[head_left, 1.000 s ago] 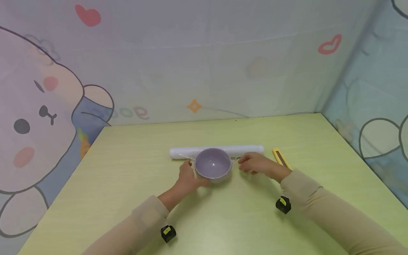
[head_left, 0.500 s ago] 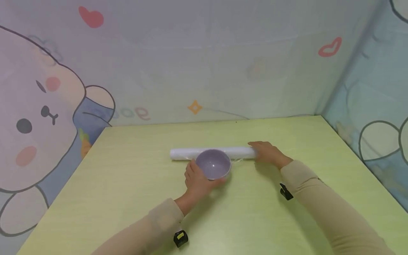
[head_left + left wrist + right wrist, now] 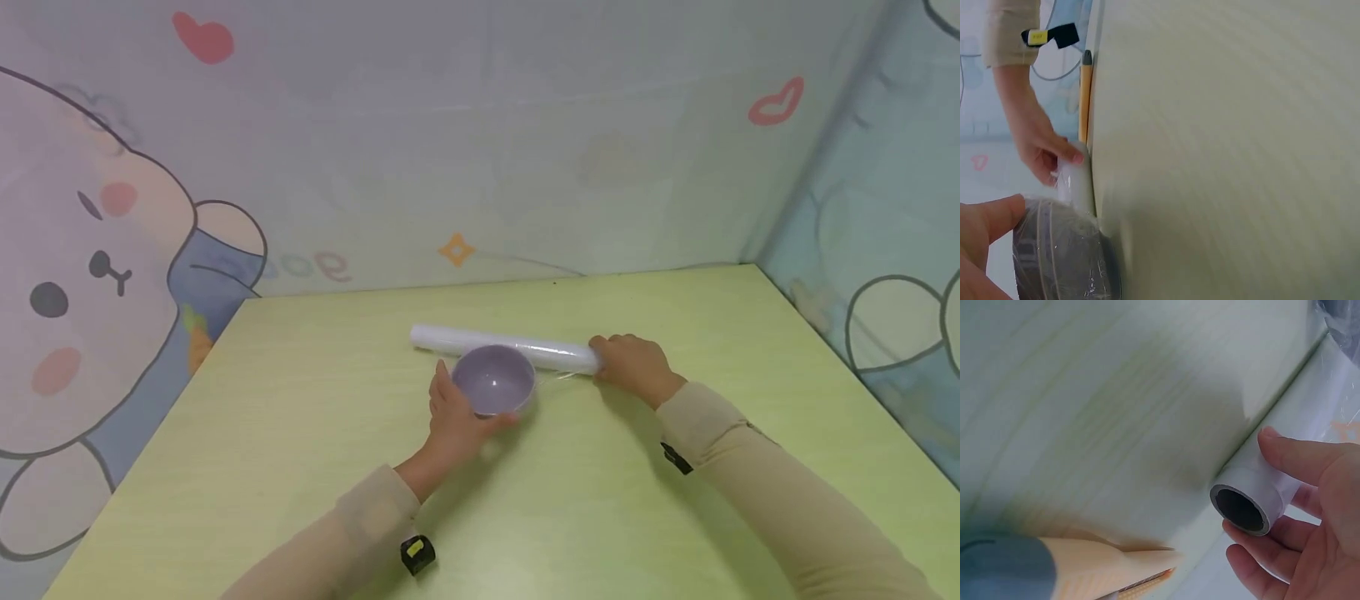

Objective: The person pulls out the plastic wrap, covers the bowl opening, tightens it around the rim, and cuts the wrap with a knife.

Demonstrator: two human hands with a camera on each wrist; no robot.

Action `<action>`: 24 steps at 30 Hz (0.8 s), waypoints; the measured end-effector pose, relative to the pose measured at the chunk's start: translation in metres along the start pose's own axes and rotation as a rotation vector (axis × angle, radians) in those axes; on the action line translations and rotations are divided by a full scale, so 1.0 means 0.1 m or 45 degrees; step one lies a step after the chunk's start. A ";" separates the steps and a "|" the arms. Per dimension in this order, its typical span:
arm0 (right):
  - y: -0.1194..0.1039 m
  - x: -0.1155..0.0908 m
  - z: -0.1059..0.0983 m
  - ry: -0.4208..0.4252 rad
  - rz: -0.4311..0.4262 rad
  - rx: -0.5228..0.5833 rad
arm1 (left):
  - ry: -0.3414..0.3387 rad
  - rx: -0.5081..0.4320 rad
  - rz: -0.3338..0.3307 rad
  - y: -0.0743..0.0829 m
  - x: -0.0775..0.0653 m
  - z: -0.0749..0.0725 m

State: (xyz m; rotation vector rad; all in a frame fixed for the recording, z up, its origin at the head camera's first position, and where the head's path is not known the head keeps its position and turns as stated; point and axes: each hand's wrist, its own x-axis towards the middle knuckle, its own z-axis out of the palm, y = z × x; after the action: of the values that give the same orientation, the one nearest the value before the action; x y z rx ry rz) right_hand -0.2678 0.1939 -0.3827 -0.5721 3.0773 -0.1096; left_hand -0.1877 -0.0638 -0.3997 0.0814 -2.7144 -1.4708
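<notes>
A lilac bowl (image 3: 493,380) stands near the middle of the table. My left hand (image 3: 456,433) holds it from the near left, with fingers along its left side and the thumb along its front. Clear plastic film (image 3: 1075,250) clings in wrinkles to the bowl's outside in the left wrist view. Behind the bowl lies a white roll of cling film (image 3: 502,346), slanted, its left end farther back. My right hand (image 3: 637,367) grips the roll's right end; in the right wrist view, thumb and fingers curl round it beside the hollow core (image 3: 1241,509). A thin strand of film runs between bowl and roll.
A yellow utility knife (image 3: 1097,569) lies on the table (image 3: 300,433) by the roll's right end; the right arm hides it in the head view. Black wrist devices (image 3: 417,554) hang under both sleeves. A printed cloth (image 3: 525,167) stands behind the table.
My right hand has gone from beside the bowl to the roll's right end and grips it. The roll's left end has swung back. My left hand has come farther round the bowl's front.
</notes>
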 end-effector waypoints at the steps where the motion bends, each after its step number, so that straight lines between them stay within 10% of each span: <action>1: -0.01 -0.01 0.00 0.001 0.007 -0.005 | -0.020 -0.020 -0.001 -0.01 0.02 -0.02; 24: -0.10 -0.40 0.04 0.061 0.148 -0.001 | -0.440 -0.177 0.010 -0.12 0.45 -0.45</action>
State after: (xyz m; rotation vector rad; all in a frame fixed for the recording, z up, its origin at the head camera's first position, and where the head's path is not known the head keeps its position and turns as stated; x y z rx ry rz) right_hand -0.2265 0.1984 -0.3865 -0.3954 3.1480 -0.1221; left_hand -0.2288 -0.1112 -0.3838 -0.2084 -2.8478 -1.8167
